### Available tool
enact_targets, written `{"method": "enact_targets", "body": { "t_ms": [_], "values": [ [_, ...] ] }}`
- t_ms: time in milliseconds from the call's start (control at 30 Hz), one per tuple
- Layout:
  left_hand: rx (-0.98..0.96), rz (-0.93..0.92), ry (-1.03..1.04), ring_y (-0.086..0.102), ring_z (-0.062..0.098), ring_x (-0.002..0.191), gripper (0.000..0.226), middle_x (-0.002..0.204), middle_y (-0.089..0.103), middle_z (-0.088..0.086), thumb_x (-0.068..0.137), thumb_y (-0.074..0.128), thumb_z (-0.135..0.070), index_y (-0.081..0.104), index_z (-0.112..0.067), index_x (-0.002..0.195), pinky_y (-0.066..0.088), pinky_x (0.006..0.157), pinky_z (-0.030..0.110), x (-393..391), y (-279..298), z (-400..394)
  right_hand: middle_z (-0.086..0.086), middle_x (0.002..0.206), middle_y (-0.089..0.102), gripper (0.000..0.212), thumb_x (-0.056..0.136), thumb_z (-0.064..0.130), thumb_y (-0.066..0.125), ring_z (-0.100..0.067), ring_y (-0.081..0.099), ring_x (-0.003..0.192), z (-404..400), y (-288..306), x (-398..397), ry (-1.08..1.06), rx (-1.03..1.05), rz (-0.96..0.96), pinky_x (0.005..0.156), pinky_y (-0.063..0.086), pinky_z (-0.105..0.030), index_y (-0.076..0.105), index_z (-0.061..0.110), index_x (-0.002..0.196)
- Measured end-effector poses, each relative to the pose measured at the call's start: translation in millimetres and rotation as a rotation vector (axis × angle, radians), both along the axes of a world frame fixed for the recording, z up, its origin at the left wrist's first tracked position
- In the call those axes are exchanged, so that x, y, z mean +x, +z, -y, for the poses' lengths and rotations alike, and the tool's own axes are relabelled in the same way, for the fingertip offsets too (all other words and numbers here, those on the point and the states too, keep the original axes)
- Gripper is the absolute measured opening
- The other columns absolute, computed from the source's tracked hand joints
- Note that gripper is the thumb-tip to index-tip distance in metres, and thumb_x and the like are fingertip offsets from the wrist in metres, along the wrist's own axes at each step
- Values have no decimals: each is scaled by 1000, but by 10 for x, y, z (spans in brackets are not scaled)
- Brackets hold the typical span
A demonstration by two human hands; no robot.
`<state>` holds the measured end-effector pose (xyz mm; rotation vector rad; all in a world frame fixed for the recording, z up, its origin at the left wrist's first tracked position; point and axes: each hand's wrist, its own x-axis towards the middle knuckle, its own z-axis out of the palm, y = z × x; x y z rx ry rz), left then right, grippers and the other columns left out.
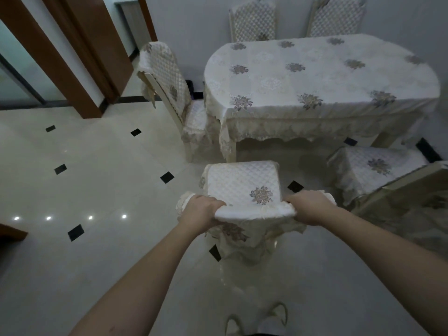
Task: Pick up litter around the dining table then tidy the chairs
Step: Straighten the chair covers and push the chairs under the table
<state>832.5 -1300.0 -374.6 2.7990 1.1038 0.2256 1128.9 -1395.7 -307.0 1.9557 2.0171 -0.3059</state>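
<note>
The left hand (pixel 202 209) and right hand (pixel 309 207) are both closed around the top of the chair (pixel 242 185), which stands on the floor apart from the tabletop (pixel 315 73). No litter shows, so this looks like the chair-tidying step. Next, the chair likely needs pushing straight in under the table edge.

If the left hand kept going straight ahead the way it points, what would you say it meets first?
Probably the quilted seat of the chair whose top rail the left hand grips; beyond that comes the table's hanging cloth, though depth is unclear.
</note>
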Motion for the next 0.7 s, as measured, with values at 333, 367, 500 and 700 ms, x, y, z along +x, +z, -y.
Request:
{"method": "enact_targets", "body": {
  "t_ms": [333, 367, 500, 700],
  "values": [
    [47, 42, -203, 63, 19, 61, 22, 71, 68, -4, 63, 74, -38, 68, -25, 79, 47, 56, 27, 645, 2, 217, 5, 109, 67, 24, 84, 27, 54, -18, 63, 100, 538, 14, 516, -151, 4, 7, 68, 38, -30, 57, 35, 106],
    [36, 54, -198, 64, 19, 61, 24, 72, 68, -4, 62, 77, -36, 68, -25, 80, 46, 54, 27, 699, -1, 228, 6, 110, 66, 27, 84, 26, 54, -18, 62, 101, 551, 20, 550, -157, 8, 9, 69, 39, -29, 58, 35, 109],
    [44, 80, -190, 64, 16, 58, 35, 73, 68, -6, 54, 86, -31, 69, -27, 84, 42, 48, 22, 896, -10, 215, 6, 113, 66, 34, 85, 23, 53, -18, 61, 102, 538, -94, 757, -192, 25, -30, 73, 42, -29, 57, 34, 117],
    [64, 81, -119, 64, 14, 56, 37, 72, 69, -8, 53, 88, -28, 72, -29, 85, 37, 47, 18, 1356, 38, -14, 2, 106, 67, 28, 82, 21, 53, -21, 62, 97, 215, -292, 1312, -187, 78, -137, 73, 46, -33, 60, 29, 109]
  ]
}}
